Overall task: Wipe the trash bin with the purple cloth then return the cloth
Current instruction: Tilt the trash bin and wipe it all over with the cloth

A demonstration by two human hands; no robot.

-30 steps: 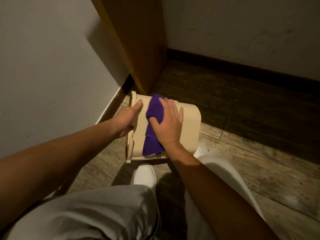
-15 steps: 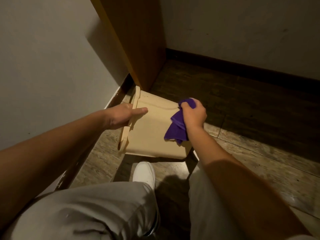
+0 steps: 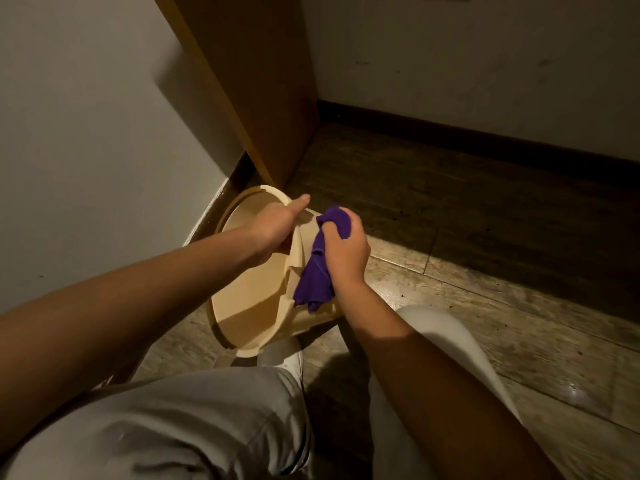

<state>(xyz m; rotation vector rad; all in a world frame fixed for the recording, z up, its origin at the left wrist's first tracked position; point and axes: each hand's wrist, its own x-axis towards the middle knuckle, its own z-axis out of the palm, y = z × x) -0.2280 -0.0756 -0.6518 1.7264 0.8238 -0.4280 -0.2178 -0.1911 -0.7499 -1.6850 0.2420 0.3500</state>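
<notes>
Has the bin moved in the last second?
Yes. The bin has turned: its open mouth now faces the camera, rim nearer the wooden panel.

Left hand grips tilted trash bin rim; right hand presses purple cloth against bin's outer side.

Wood-plank floor, worn, w/ dark specks of debris near right side. Cream trash bin tipped on it by wall corner, mouth toward camera. White shoe planted on planks just below bin. Wooden panel stood on floor behind bin.
</notes>
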